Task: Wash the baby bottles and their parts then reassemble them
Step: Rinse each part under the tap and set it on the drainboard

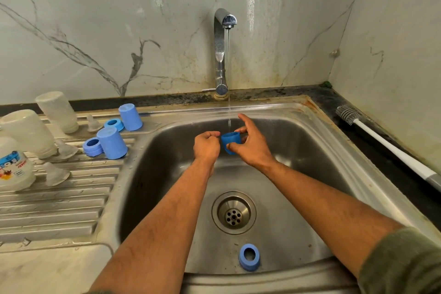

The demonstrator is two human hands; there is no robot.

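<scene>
A blue bottle cap (230, 141) is held mouth-up under the thin stream from the tap (222, 55), above the steel sink (310, 141). My right hand (250, 144) pinches it between thumb and fingers, index finger raised. My left hand (206, 147) is curled, its fingertips at the cap's left rim. A blue screw ring (249, 257) lies at the sink's near edge. On the drainboard (59, 203) stand two upturned bottles (58, 111) (29, 132), two blue caps (130, 117) (112, 143), two blue rings (114, 124) (92, 146) and several clear teats (56, 175).
A labelled white bottle (14, 169) stands at the left edge. A bottle brush (384, 143) lies on the dark counter to the right of the sink. The drain (233, 213) sits in the basin's middle. Marble walls close the back and right.
</scene>
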